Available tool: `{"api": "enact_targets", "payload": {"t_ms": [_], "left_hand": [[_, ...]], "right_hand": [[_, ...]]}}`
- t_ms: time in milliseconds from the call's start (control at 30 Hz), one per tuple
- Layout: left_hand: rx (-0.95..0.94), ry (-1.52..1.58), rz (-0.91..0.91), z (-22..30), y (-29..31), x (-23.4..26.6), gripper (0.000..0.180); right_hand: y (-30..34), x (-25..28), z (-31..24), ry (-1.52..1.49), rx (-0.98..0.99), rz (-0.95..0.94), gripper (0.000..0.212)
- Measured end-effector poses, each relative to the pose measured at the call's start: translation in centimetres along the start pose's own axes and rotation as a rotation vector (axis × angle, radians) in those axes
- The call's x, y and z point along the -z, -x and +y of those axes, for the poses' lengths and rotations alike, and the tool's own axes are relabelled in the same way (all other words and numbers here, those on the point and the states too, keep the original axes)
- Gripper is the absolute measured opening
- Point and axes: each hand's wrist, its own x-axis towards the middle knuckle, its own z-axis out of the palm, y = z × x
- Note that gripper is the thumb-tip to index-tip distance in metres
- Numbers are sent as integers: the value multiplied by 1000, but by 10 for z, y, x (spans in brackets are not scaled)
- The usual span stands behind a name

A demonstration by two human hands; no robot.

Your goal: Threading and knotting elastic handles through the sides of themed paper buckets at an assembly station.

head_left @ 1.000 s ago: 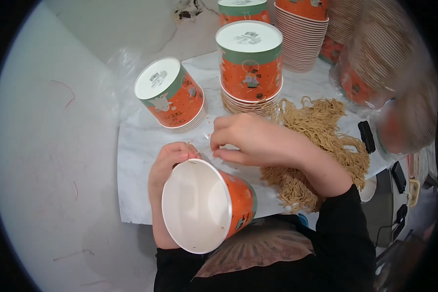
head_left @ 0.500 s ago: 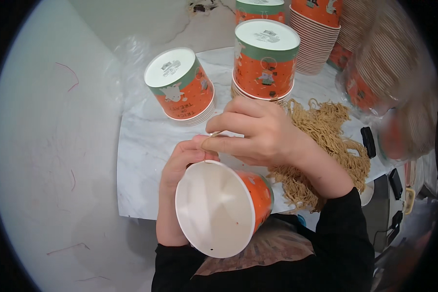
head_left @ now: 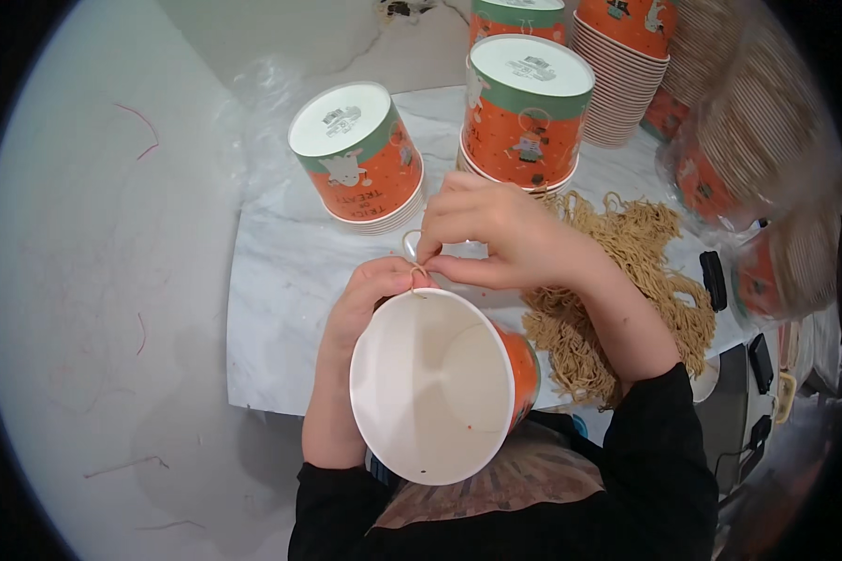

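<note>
One paper bucket (head_left: pixel 520 374), orange outside and white inside, was held on its side-tilt in front of the person's chest, near the front edge of the marbled table (head_left: pixel 276 327). Its wide mouth pointed up toward the head and slightly left; its long axis slanted from the rim down and away, the closed end set off to the right. A tiny reddish speck showed on the white inner wall, and a small dark spot lay near the lower rim.

The left hand (head_left: pixel 376 285) was clamped on the far rim, its fingertips closed around the edge beside a thin tan cord (head_left: pixel 408 242). The thumb and forefinger of the right hand (head_left: pixel 500 232) were pinched together on that cord, just above the rim, where it curled into a small loop.

Beyond the hands, a short stack of buckets (head_left: pixel 357 178) stood upside down, nested, its white base upward. A taller upturned stack (head_left: pixel 529 126) stood to its right. Farther right, clear plastic bags (head_left: pixel 753 122) held more nested buckets. A heap of tan cords (head_left: pixel 641 271) lay beside the right forearm.
</note>
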Motion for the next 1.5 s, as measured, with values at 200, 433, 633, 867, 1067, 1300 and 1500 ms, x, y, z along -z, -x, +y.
{"api": "enact_targets", "payload": {"t_ms": [200,433,633,867,1067,1300,1500], "left_hand": [[-1,43,-56,0,-4,-1,16],[-42,49,79,-9,-6,-6,15],[-330,-123,236,-7,-11,-27,35],[-323,-316,140,-4,-11,-15,37],[-352,-434,145,-1,-11,-10,39],[-404,-459,298,-8,-16,-22,39],[-649,-743,423,-13,-15,-33,28]], "right_hand": [[0,-6,-1,-135,-10,50,7],[2,-10,-17,160,11,92,10],[2,-5,-25,277,-8,108,13],[3,-4,-19,345,-21,68,11],[4,-8,-13,247,-75,77,7],[2,-14,-8,136,-160,56,8],[2,-19,-9,-78,-298,121,11]]}}
